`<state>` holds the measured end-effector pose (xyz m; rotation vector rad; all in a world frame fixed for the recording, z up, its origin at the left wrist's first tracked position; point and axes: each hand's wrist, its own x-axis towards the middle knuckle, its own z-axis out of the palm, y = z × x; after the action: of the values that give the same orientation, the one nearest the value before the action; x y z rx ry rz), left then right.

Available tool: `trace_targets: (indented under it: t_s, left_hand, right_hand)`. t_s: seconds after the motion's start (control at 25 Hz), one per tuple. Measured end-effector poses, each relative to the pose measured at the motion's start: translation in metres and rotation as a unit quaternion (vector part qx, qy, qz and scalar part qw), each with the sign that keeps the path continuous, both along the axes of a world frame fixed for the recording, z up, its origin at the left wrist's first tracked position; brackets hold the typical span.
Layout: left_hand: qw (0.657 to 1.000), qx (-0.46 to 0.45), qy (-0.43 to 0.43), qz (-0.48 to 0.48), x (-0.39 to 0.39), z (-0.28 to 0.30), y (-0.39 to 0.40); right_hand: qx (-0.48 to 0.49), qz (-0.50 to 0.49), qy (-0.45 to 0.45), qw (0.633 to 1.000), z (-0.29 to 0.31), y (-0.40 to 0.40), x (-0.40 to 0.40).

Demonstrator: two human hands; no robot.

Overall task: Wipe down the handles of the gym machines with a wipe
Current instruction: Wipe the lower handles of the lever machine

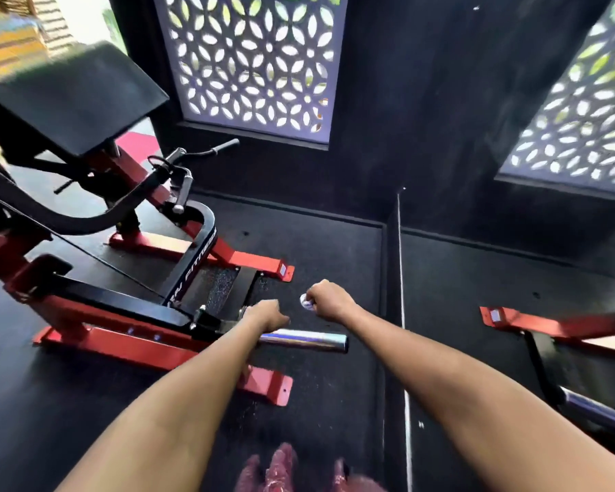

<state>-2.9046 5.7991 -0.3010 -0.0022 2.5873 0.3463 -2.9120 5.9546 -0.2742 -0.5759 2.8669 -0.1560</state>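
Observation:
A red and black gym machine (96, 243) stands at the left, with a black pad on top. A chrome bar (306, 339) sticks out of its near end toward the right. My left hand (265, 316) grips this chrome bar close to the frame. My right hand (329, 300) hovers just above and right of the bar, fingers curled round a small crumpled white wipe (306, 301). The wipe is apart from the bar. Black-gripped handles (212, 149) rise at the far end of the machine.
Black rubber floor spreads all around. A second red machine frame (554, 326) with its own dark bar (597, 408) sits at the right. Dark walls with patterned lattice screens (253, 62) close the back. Pink clothing (281, 470) shows at the bottom edge.

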Motion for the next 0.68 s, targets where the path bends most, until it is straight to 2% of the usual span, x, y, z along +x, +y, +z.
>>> trace_targets:
  t_s: [0.24, 0.44, 0.68]
  left_hand:
    - [0.997, -0.016, -0.020, 0.078, -0.086, -0.013, -0.005]
    - [0.977, -0.014, -0.038, 0.210, -0.132, -0.021, -0.005]
    - [0.951, 0.004, -0.031, 0.307, -0.160, -0.021, 0.002]
  right_hand:
    - [0.028, 0.109, -0.002, 0.994, -0.027, -0.002, -0.119]
    - [0.058, 0.258, -0.037, 0.964, -0.041, -0.003, -0.219]
    - [0.037, 0.342, -0.073, 0.936, -0.034, -0.022, -0.282]
